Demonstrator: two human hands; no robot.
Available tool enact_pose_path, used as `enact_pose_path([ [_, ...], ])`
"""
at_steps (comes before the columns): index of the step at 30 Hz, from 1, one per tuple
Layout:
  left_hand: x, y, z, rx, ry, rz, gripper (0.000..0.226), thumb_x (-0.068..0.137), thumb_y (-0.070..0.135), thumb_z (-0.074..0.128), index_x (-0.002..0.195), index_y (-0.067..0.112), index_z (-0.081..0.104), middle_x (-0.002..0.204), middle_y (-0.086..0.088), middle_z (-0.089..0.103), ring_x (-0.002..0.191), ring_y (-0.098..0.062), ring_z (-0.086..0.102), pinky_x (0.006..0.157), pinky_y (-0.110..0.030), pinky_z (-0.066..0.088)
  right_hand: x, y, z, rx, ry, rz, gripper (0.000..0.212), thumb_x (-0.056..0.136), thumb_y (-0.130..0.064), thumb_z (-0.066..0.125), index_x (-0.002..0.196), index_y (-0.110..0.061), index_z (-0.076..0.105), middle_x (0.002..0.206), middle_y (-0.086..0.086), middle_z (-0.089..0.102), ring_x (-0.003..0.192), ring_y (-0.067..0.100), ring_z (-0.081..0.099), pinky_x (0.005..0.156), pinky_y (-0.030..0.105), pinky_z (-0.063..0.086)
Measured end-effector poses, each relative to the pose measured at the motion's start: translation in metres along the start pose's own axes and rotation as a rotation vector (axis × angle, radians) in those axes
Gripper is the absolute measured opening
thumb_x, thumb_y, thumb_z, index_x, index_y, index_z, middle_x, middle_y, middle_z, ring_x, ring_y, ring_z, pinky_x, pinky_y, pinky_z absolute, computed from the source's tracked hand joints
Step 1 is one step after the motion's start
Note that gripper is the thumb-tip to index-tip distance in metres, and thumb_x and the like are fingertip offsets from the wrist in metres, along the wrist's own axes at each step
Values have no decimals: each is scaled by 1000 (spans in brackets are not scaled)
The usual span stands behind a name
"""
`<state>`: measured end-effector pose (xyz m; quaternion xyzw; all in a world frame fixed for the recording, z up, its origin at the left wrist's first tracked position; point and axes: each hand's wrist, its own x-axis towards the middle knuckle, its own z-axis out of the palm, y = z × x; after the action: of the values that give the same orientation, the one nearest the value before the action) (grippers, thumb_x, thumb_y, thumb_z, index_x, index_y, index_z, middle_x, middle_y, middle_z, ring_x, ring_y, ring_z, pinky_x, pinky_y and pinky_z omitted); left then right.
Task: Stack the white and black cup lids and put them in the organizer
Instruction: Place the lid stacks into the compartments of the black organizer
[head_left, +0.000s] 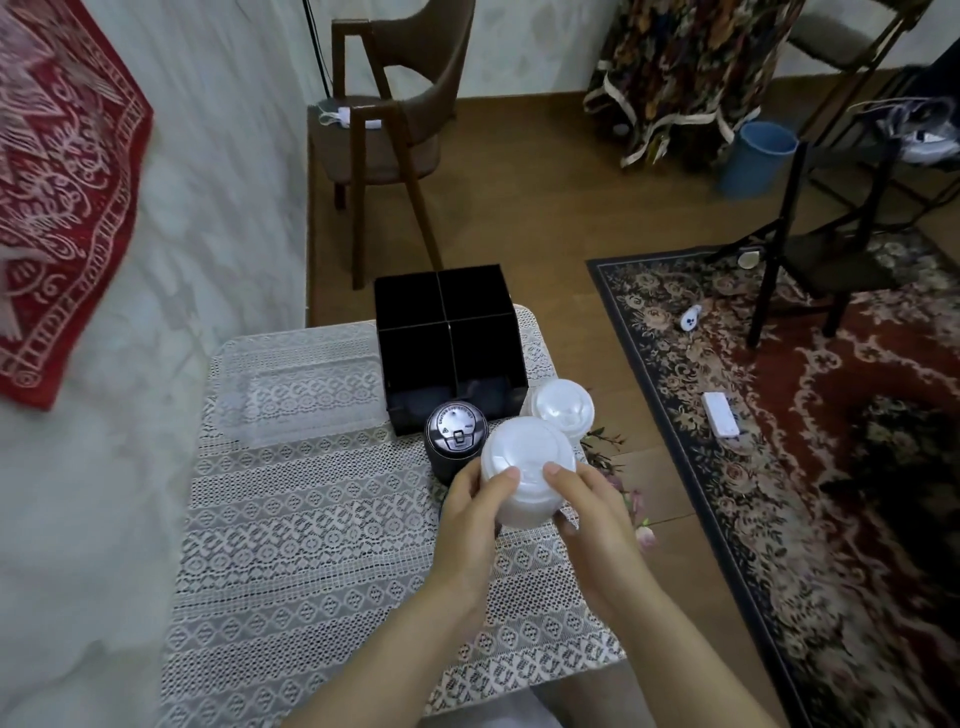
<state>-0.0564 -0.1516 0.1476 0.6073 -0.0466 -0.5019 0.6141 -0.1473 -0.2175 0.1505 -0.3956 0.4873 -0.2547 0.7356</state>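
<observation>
Both my hands hold one stack of white cup lids (525, 470) above the table. My left hand (475, 512) grips its left side with the thumb on top, and my right hand (589, 506) grips its right side the same way. Just behind stands a stack of black cup lids (453, 441) on the lace cloth. A second stack of white lids (562, 408) stands at the table's right edge. The black organizer (451, 340), divided into several compartments, sits at the table's far end right behind the stacks.
A clear plastic tray (304, 395) lies on the lace-covered table (322, 545) to the left. A wall and a red cloth (57, 197) are on the left. Chairs, a blue bin (756, 158), a patterned rug (831, 441) and small objects are on the floor.
</observation>
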Motion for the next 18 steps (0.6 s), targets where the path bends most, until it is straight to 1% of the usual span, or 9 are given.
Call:
enact_pose_path([
  [2,-4,14,0,-4,-1,1,41,77,35,70,116,26,63,111,2,70,106,-15,64,88,-29,46,-3,-12,7,6,-17,-4,35,80,-28,70,113,-16,66,108,0,73,102,14,67,82,26,46],
  [4,-6,28,-1,-9,6,2,55,64,45,71,116,28,63,112,1,69,109,-18,63,95,-35,47,-3,-23,14,9,-38,-11,31,83,-24,69,112,-15,67,107,2,73,100,13,67,81,25,46],
  [6,-4,41,-3,-18,-1,-1,61,60,47,73,117,29,61,114,1,69,112,-21,62,100,-40,45,-1,-35,21,2,-61,-29,39,75,-28,67,112,-15,67,105,1,73,97,11,68,81,24,47],
  [8,0,51,-5,-42,-13,-6,57,65,40,72,119,28,59,115,1,68,112,-20,62,98,-37,47,2,-45,28,1,-80,-41,44,72,-31,64,113,-14,66,104,1,74,95,10,68,80,23,48],
  [11,10,68,-7,-65,-42,-22,46,76,29,74,119,25,57,114,0,68,109,-19,63,95,-33,47,11,-57,37,-12,-97,-62,43,73,-31,64,113,-13,65,101,0,74,94,10,69,78,22,50],
  [13,19,79,-6,-73,-46,-29,47,74,30,73,118,23,56,115,-4,68,108,-20,63,93,-31,48,22,-65,42,-41,-105,-61,35,82,-26,68,114,-11,65,103,2,73,96,14,68,80,25,51],
  [14,24,83,-6,-71,-42,-33,48,73,30,72,118,23,56,116,-5,68,107,-20,64,90,-30,48,29,-70,45,-53,-105,-50,29,87,-21,66,115,-11,64,104,3,72,97,15,68,80,25,52],
  [16,37,93,-3,-48,-34,-44,41,81,27,71,118,23,55,116,-4,67,106,-18,62,83,-28,46,44,-79,46,-105,-113,-38,25,93,-18,60,116,-12,63,106,2,71,98,16,67,82,26,51],
  [18,51,101,1,-25,-37,-70,33,87,27,65,118,25,55,116,0,65,106,-16,59,82,-29,43,62,-91,47,-180,-133,-40,23,93,-20,60,115,-17,65,109,1,71,102,15,66,84,25,48],
])
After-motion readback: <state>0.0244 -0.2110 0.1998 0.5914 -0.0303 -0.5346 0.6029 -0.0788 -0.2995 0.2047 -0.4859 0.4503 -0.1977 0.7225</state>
